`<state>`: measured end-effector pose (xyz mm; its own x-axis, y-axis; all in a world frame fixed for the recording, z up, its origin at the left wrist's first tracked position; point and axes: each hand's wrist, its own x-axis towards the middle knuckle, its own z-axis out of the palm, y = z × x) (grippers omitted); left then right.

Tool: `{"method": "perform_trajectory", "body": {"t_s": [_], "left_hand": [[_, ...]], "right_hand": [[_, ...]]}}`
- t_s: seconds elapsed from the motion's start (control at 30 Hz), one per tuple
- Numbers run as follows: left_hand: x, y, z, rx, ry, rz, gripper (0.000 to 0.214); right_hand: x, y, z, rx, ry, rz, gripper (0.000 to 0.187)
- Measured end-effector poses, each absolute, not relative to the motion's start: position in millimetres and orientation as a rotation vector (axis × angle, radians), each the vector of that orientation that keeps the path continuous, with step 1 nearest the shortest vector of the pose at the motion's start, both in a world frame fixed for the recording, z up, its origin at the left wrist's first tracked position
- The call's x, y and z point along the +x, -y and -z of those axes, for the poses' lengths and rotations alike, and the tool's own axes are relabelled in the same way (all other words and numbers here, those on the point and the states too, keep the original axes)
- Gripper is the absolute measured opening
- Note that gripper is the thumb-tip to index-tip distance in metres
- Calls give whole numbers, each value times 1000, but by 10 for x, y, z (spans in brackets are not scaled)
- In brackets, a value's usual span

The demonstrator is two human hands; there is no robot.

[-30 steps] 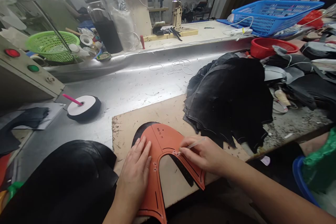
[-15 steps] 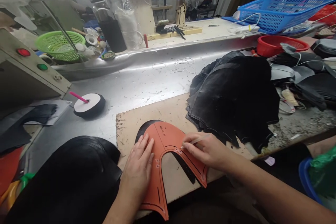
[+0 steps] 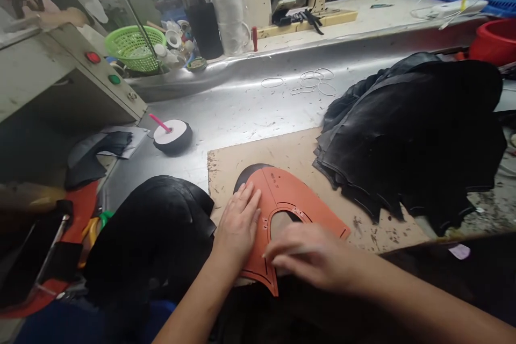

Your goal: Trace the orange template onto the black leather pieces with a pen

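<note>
An orange U-shaped template with slots and printed marks lies over a black leather piece, whose dark edge shows at the upper left. My left hand rests flat on the template's left half, fingers stretched out. Over the lower part of the cut-out, my right hand is pinched around a thin marking pen, blurred by motion. The fingertips are near the inner edge of the left leg; whether the pen tip touches the template I cannot tell. A tan board lies under both layers.
Black leather pieces are stacked at the right, and another black pile sits left of my left forearm. A tape roll with a pink stick stands on the metal table. A control box rises at the left.
My right hand has moved from the template's right side at the cut-out's top to its left leg. My left hand stays on the template. The view has shifted left.
</note>
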<state>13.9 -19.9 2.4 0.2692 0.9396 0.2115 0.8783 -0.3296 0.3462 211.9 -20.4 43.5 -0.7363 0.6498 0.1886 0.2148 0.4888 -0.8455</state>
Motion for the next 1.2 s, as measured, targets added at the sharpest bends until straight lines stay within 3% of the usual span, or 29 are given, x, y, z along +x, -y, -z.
{"method": "perform_trajectory", "body": {"t_s": [0.3,0.53,0.77,1.07,1.2], "left_hand": [[141,203,-2,2381,-1718,-591,39],[118,179,-18,2421,-1700,-586,40],[90,99,39,2457,-1688,-636,42],[73,62,24,2562,-1675,-612,43],[75,56,25,2567,-1679,-614,43]], "right_hand": [[1721,327,-361,-512,2494,-1026,19],[2149,352,-553,-703,2393,-1167,17],[2952,229,-547,-1239,2126,-1132,22],[2970,281,-510,-1125,2304,-1069,23],[3115,197,-539,-1289,2286,-970,20]]}}
